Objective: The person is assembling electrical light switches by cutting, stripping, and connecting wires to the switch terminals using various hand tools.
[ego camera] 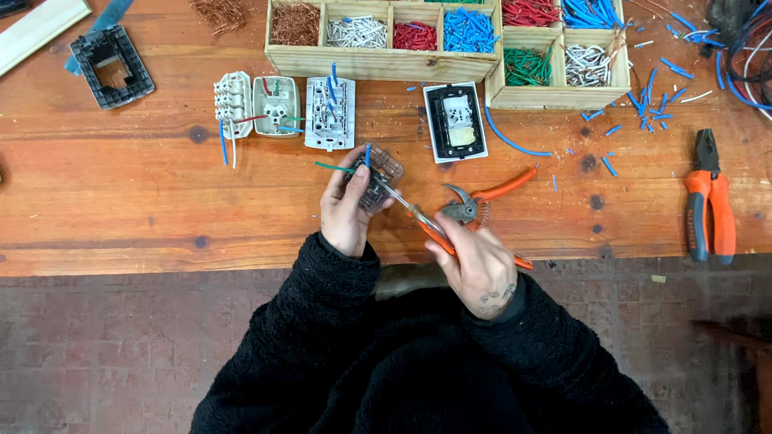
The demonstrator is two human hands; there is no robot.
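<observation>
The left hand (347,210) is gripping a small clear socket (376,178) just above the near edge of the desk (145,201). The thumb is lying along the socket's left side and the other fingers (359,173) are wrapping behind and around it, so the socket is sitting at the fingertips rather than deep in the palm. A green wire (331,167) is sticking out to the left of the socket past the thumb, and a short blue wire (368,153) is standing up from its top.

The right hand (476,265) is clenching the orange handle of a screwdriver (410,210). The shaft is running up and left from the fist, and its tip is meeting the socket's lower right face, just beside the left fingertips.

An orange-handled cutter (482,199) is lying on the desk directly behind the right hand, partly hidden by it. Further back, three pale sockets (281,108) are sitting in a row with wire stubs in them, and a black-framed socket (455,122) is lying to their right beside a curved blue wire. Two wooden trays (386,63) along the far edge are holding sorted copper, white, red, blue and green wire pieces. Orange pliers (709,201) are lying well apart at the right, and a black frame (111,66) at the far left.
</observation>
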